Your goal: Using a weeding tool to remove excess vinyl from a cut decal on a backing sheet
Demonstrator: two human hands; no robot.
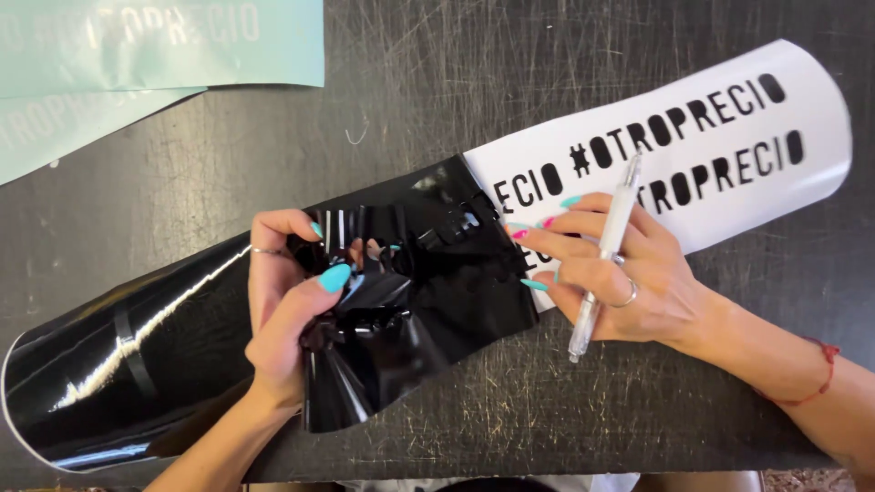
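Black vinyl sheet, glossy, lying across a dark, scratched bench, curled at its lower-left end and running up and right toward a white backing sheet with black cut-out lettering. Loose peeled black film, crumpled and shiny, bunched at the middle where black meets white. Left hand closed on that crumpled film, thumb on top, fingers wrapped around the bunch, nails turquoise. Right hand resting flat on the white sheet just beside the peel line, fingertips spread and pressing the sheet down. White pen-shaped tool tucked between index and middle finger, lying across the hand, tip toward the lower edge. Ring on one finger, red cord at the wrist. Pale turquoise sheets with faint lettering at the upper-left corner, well apart from both hands.
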